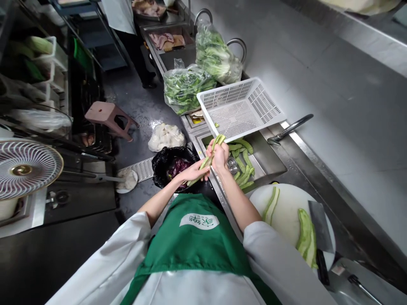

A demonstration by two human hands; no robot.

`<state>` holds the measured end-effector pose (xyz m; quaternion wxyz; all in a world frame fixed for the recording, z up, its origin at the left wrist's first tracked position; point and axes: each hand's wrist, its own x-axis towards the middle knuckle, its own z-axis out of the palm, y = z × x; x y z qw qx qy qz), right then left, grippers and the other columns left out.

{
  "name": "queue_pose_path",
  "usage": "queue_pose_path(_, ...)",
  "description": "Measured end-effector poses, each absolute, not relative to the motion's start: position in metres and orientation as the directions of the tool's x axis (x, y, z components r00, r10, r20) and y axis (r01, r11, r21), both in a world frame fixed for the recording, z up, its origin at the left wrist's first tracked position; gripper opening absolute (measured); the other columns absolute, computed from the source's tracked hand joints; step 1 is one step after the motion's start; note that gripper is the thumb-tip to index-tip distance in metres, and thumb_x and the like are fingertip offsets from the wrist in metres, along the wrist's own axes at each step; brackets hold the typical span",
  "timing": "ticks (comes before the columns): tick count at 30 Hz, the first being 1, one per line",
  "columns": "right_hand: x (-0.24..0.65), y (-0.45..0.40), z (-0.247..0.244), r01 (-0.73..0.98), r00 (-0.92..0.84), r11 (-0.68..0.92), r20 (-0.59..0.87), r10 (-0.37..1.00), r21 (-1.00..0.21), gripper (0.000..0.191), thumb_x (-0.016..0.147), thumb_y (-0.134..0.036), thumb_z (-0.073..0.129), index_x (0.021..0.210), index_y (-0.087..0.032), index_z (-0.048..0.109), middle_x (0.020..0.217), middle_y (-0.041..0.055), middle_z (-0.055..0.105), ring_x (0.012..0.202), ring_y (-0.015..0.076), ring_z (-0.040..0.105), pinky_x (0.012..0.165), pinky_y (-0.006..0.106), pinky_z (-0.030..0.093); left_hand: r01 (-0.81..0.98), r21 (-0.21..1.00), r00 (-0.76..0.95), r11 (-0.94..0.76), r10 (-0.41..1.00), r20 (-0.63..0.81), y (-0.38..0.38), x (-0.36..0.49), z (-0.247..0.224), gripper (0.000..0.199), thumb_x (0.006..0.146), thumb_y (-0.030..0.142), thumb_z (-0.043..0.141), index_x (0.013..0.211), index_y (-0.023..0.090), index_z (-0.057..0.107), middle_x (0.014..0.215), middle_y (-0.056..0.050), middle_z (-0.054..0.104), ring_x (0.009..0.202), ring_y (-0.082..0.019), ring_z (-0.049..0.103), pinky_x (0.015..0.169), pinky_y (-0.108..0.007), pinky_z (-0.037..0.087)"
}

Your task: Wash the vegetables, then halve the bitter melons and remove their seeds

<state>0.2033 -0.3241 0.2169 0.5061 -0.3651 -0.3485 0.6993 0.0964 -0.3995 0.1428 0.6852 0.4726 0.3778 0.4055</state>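
Note:
Over the near edge of the sink [270, 163], both my hands are closed around a long, pale-green squash piece [218, 140]. My left hand [194, 170] grips its lower part. My right hand [220, 156] wraps round its upper part, the end sticking out above the fist. Several similar green squash pieces [244, 163] lie in the sink, beside the drain. On the round white cutting board [288, 201] to the right are more cut squash pieces [305, 237] and a cleaver [319, 224]. Whether my right hand holds anything else is hidden.
A white perforated basket [241, 114] rests across the sink's far side, near the faucet [291, 129]. Bagged greens [187, 87] stand beyond it. A black-lined bin [159, 169] sits below my left forearm. A stool [108, 114] and another person [122, 25] are farther off.

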Motion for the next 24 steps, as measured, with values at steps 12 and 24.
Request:
queue_pose_path(12,0.166,-0.318,0.205,-0.413,-0.353,-0.396,-0.257,0.9,-0.82,0.027,0.077,-0.041,0.057,0.06,-0.024,0.044,0.044,-0.0042,0.044,0.037,0.0096,0.039,0.036,0.023,0.033,-0.093,0.99,0.197,0.106,0.977,-0.086,-0.402,0.076,0.136,0.046,0.096,0.066,0.048,0.096,0.02,0.043,0.07,0.003,0.053,0.041,-0.005,0.043,0.036,-0.018,0.029)
queue_pose_path(24,0.171,-0.337,0.172,-0.323,-0.367,-0.317,-0.191,0.91,-0.892,0.027,0.077,-0.043,0.067,0.068,-0.018,0.062,0.064,0.0009,0.064,0.06,0.013,0.059,0.059,0.023,0.047,0.111,0.989,0.055,0.093,0.993,-0.1,-0.4,0.066,0.107,0.065,0.092,0.078,0.036,0.078,0.017,0.052,0.06,0.001,0.052,0.045,-0.008,0.042,0.043,-0.021,0.031)
